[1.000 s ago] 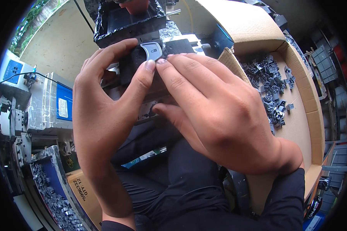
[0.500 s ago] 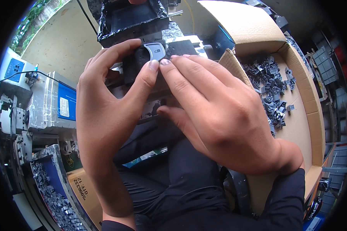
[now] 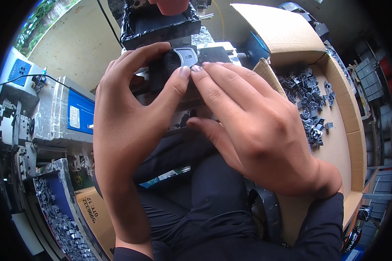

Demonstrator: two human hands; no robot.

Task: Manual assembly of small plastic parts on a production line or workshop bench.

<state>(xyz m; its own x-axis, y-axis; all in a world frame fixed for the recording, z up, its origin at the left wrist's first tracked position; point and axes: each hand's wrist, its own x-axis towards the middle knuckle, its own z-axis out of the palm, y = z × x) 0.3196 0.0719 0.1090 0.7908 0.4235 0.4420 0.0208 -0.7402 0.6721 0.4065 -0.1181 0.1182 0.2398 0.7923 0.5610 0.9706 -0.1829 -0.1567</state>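
A small grey plastic part (image 3: 187,56), one side curved inward and a small dark mark on its face, sits on a black block (image 3: 160,71). My left hand (image 3: 132,98) reaches round it, index fingertip at its upper left corner and thumb at its lower edge. From the right, my right hand (image 3: 257,126) brings its index fingertip against the lower edge beside that thumb. Its other fingers lie stretched over the block, and its thumb stands apart below. The fingers cover part of the block.
Above my hands are a black ink-smeared tray (image 3: 161,31) and a rounded pink pad (image 3: 172,6). At right, an open cardboard box (image 3: 335,143) holds many small dark-grey parts (image 3: 311,104). A tray of similar parts (image 3: 65,226) and a carton (image 3: 91,217) stand lower left.
The pink pad shows lower over the ink tray. The whole view has shifted slightly, so things near the middle appear farther right. Both hands keep nearly the same pose at the grey part.
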